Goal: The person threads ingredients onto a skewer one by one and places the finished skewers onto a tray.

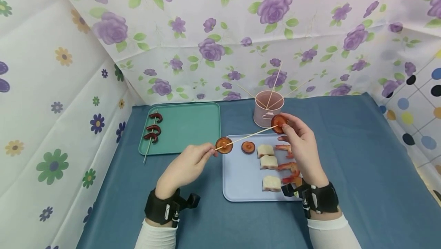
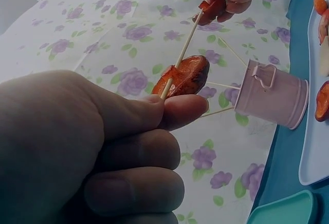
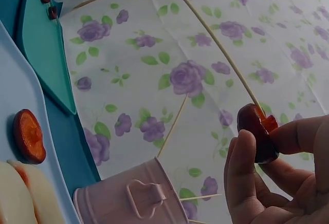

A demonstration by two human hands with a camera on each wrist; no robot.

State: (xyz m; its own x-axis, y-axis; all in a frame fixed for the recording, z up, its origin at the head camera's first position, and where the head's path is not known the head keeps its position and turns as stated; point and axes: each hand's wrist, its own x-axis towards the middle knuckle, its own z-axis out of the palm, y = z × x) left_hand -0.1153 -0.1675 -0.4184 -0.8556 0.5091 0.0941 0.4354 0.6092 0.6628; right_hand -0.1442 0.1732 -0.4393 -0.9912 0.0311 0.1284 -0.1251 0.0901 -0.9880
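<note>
My left hand point(image 1: 187, 166) pinches a thin wooden skewer point(image 1: 249, 135) between thumb and forefinger close to its lower end. Just beyond those fingertips, a brown mushroom cap point(image 1: 224, 145) is threaded on the stick; its stem side shows in the left wrist view. At the skewer's far end, my right hand point(image 1: 301, 145) holds a second mushroom cap point(image 3: 254, 131) between thumb and fingers. The stick's tip meets that cap's stem. Both hands are raised, and the skewer slants up to the right over the pale blue tray point(image 1: 237, 187).
On the pale tray lie another mushroom point(image 1: 248, 147), several white blocks point(image 1: 268, 162) and several shrimp point(image 1: 288, 167). Back left, a green tray point(image 1: 189, 126) bears a skewer of dark red curled pieces point(image 1: 153, 128). Behind the pale tray stands a pink bucket point(image 1: 260, 116) with 3 skewers.
</note>
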